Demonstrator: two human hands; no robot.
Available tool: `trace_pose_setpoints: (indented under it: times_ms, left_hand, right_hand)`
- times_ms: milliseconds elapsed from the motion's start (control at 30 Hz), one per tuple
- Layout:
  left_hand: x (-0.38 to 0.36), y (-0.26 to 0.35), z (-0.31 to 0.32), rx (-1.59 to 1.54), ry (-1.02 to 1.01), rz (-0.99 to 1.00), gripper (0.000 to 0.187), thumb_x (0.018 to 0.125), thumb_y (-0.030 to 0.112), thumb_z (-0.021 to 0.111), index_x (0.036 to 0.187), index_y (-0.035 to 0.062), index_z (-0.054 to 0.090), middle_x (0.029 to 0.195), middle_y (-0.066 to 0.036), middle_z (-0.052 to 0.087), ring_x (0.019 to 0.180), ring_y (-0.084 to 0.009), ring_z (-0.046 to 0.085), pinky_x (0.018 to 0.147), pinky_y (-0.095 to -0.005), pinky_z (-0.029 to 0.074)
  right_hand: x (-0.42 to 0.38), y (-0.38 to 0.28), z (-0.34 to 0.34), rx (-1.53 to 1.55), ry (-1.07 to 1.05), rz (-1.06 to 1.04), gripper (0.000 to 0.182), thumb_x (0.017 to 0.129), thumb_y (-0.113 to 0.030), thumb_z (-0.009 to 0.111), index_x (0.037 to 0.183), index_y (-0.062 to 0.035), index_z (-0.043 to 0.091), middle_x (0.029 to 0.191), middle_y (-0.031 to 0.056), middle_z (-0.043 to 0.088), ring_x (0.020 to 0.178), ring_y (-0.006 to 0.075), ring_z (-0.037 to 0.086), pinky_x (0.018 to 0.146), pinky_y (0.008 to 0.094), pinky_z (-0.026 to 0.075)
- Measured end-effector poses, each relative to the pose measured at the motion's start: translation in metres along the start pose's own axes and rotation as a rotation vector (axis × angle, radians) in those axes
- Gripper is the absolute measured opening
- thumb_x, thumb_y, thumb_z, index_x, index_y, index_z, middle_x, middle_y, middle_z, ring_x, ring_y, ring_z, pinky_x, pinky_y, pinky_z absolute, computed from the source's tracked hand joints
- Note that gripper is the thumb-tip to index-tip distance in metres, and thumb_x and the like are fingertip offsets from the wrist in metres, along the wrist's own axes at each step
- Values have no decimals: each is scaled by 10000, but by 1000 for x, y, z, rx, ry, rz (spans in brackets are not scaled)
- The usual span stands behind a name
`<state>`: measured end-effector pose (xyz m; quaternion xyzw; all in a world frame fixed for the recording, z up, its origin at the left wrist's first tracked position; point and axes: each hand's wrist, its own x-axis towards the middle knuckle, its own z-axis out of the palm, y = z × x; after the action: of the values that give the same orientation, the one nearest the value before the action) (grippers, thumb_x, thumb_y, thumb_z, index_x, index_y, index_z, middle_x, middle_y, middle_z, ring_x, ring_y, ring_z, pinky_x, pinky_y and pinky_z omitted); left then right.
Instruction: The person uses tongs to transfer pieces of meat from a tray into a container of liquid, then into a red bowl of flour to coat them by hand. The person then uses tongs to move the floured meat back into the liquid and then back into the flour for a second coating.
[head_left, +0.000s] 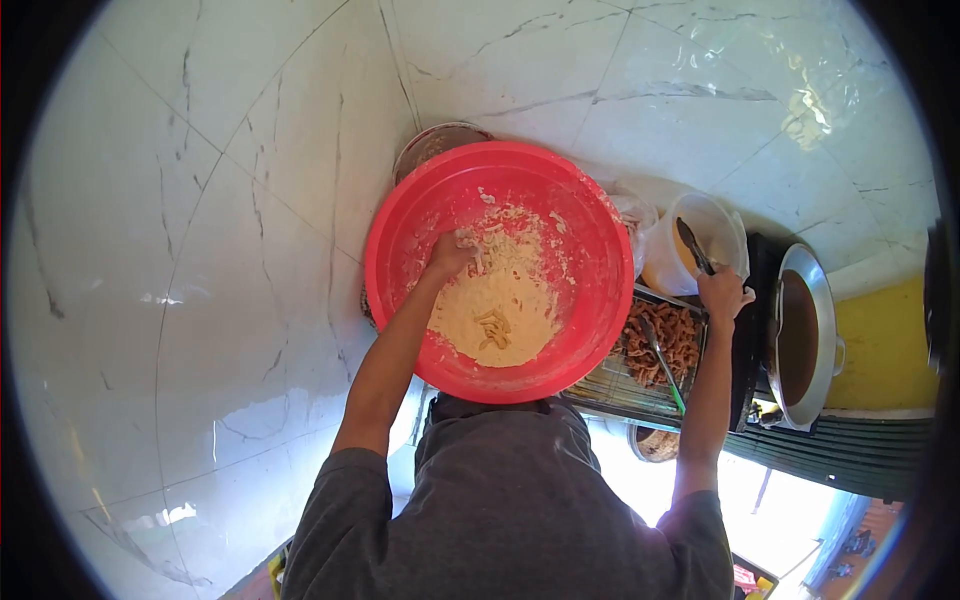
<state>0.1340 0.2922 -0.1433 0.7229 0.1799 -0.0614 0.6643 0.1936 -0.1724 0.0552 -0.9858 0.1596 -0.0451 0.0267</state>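
Note:
A wide red plastic basin (383, 240) holds pale flour (510, 290), with a few battered strips (493, 328) lying on it. My left hand (455, 252) is inside the basin at its left side, fingers dusted white and curled in; whatever they pinch is hidden. On the right, my right hand (722, 292) is closed around a black utensil that looks like tongs (690, 240). The far end of this tool is over a translucent white bucket (735, 235) with yellowish contents. White smears show on my right fingers.
Below the bucket, a rack tray (605, 390) carries brown fried strips (660, 345) and green-handled tongs (662, 362). A large metal pan of brown oil (798, 340) stands farther right. Marbled tile walls (270, 180) enclose the left and back; another container (435, 142) sits behind the basin.

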Motion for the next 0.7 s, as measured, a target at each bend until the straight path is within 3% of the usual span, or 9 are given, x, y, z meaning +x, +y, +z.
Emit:
trace_pose_setpoints:
  times_ms: [200,333,400,533,600,700]
  left_hand:
    - [-8,0,2,-16,-26,4,325,859,13,647,1172,-45,581,1014,-84,654,856,-138,621,714,-283,514]
    - [-13,1,2,-59,-18,-1,318,861,30,654,1162,-53,593,1013,-84,659,840,-132,618,703,-273,506]
    - [-17,9,0,78,-27,-29,371,833,28,672,1185,-55,587,997,-114,672,858,-157,640,716,-293,516]
    - [-32,39,-3,136,-137,-156,431,805,46,701,1205,-55,576,956,-131,685,860,-172,655,708,-304,522]
    - [-15,-1,-2,20,-50,-73,415,806,44,694,1192,-53,579,943,-129,680,839,-174,656,685,-308,524]
    - [-11,-4,2,-18,9,1,382,820,45,670,1182,-41,583,928,-120,675,806,-178,656,655,-310,527]
  right_hand:
    - [-8,-3,-6,22,22,-7,463,730,-266,619,1172,-143,688,1077,208,679,1104,379,606,1037,600,311]
    - [-16,-11,-18,37,46,10,454,744,-297,662,1164,-129,689,1066,210,681,1082,377,615,1016,541,365]
    - [-12,-7,-10,-23,36,9,451,749,-325,691,1150,-117,694,1058,218,679,1062,381,621,983,505,410]
    - [-22,-20,-28,122,139,-92,436,765,-357,719,1104,-84,709,1031,265,661,1020,396,627,884,479,461]
    - [-33,-30,-42,239,127,-131,420,773,-361,720,1085,-80,716,987,277,658,971,404,634,829,477,474]
    - [-65,-59,-61,263,92,-359,378,776,-368,724,1063,-122,732,900,249,647,910,396,633,797,481,470]
